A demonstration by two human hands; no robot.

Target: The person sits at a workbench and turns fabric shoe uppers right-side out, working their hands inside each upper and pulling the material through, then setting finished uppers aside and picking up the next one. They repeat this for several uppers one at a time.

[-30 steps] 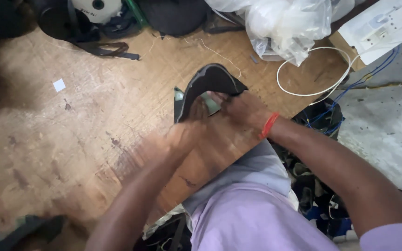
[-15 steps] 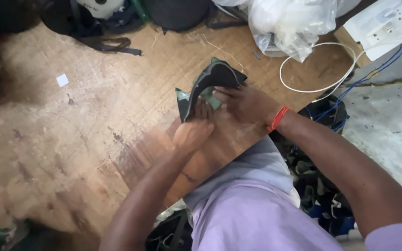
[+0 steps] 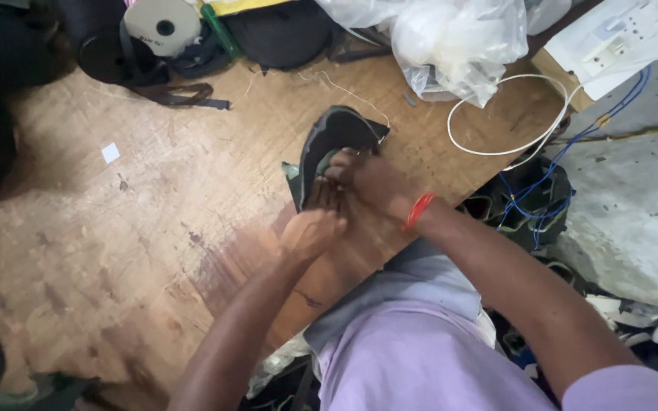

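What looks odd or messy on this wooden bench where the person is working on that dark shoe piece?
The wooden bench is stained and scuffed. A loose white cable loops across the bench, with blue wires tangled off the bench's edge. Both hands, left hand and right hand, press on the dark shoe piece; it shows no clear damage.

Soft daylight, perhaps from right; left hand [image 3: 310,232] motion-blurred, dark corners murky, plastic bag [image 3: 451,38] glaring.
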